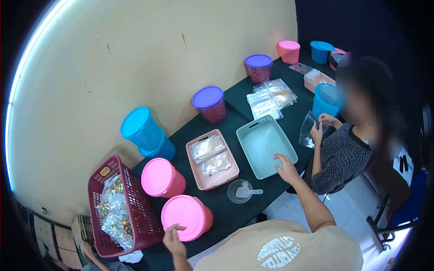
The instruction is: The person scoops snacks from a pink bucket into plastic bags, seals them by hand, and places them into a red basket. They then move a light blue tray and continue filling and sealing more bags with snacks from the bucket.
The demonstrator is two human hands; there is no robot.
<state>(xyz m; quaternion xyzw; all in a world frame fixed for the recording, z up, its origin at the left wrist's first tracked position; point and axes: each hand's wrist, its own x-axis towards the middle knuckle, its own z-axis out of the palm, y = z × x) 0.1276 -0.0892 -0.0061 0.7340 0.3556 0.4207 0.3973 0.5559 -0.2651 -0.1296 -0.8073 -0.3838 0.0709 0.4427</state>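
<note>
maroon basket (149,214) bottom left, stuffed with clear bags of colourful bits (115,210), then two blue tubs (156,147) left of centre, looks like one's stacked on the other. couple of purple-lidded tubs (209,106) mid-frame near the beige wall (153,49), small pink tub (289,53) upper right, pale tiled floor (341,207) lower right, bright light strip (31,45) down the left edge
</note>
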